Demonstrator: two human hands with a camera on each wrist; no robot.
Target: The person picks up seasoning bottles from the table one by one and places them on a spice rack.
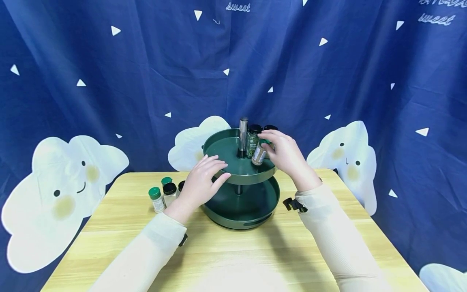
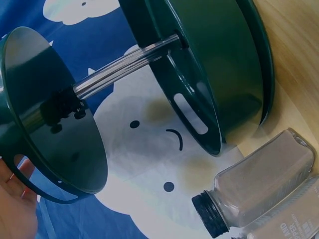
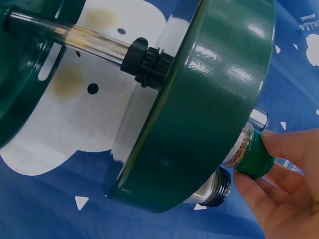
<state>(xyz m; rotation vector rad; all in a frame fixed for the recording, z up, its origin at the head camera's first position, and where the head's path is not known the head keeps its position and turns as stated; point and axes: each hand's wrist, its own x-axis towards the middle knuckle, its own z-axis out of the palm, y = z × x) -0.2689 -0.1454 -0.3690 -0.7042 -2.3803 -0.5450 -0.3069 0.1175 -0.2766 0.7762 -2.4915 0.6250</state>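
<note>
My right hand (image 1: 286,153) pinches a small spice jar (image 1: 258,156) by its green cap (image 3: 258,157). Tilted a little, the jar is over the upper tray of a dark green two-tier turntable rack (image 1: 242,179). Brown grains show through its glass in the right wrist view. Beside it on that tray stands a black-lidded jar with green contents (image 1: 252,145), and another black lid (image 1: 270,127) shows behind my fingers. My left hand (image 1: 200,180) is at the left rim of the upper tray, fingers extended; in the left wrist view its fingertips show at the slot in the tray wall.
Left of the rack several jars stand on the wooden table (image 1: 124,227), with green caps (image 1: 155,193) and black caps (image 1: 169,188); my left hand partly hides them. A metal post (image 1: 243,136) rises through the rack. A blue cloud-patterned curtain (image 1: 164,61) hangs behind the table.
</note>
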